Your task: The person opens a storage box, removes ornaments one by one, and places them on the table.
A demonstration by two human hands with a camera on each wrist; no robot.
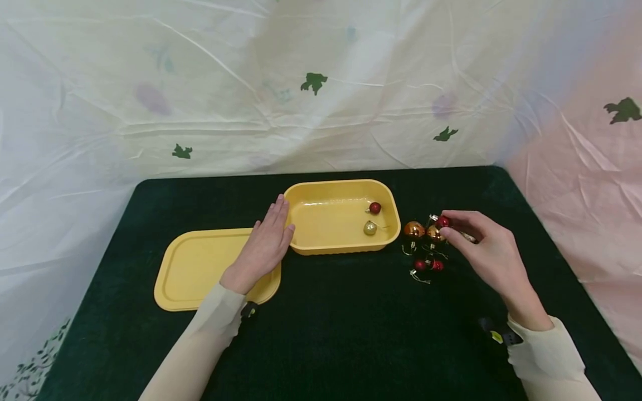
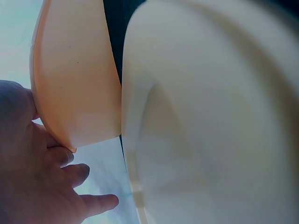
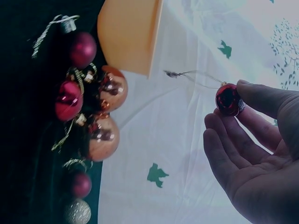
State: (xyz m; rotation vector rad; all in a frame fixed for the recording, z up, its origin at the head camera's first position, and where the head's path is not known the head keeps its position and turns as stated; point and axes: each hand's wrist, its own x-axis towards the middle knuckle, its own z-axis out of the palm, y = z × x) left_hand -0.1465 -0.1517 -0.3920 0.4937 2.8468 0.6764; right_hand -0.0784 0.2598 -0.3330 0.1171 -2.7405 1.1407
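My right hand point(image 1: 494, 253) pinches a small shiny red bauble point(image 3: 229, 99) between thumb and fingers, its string loop trailing to one side in the right wrist view. Beside and below that hand lie two orange baubles point(image 3: 106, 137) and several smaller ones, among them a red bauble point(image 3: 69, 100) and a glittery pale bauble point(image 3: 79, 212). With fingers straight, my left hand point(image 1: 263, 245) rests against the left end of a yellow box point(image 1: 326, 249). Inside the box sit a dark red bauble point(image 1: 374, 208) and a gold bauble point(image 1: 370, 228), toward its right end.
A flat yellow lid point(image 1: 188, 273) lies left of the box, partly under my left forearm. Everything stands on a dark green tablecloth point(image 1: 341, 334). Pale hanging cloth point(image 1: 241, 83) with green leaf shapes surrounds the back and sides of the table.
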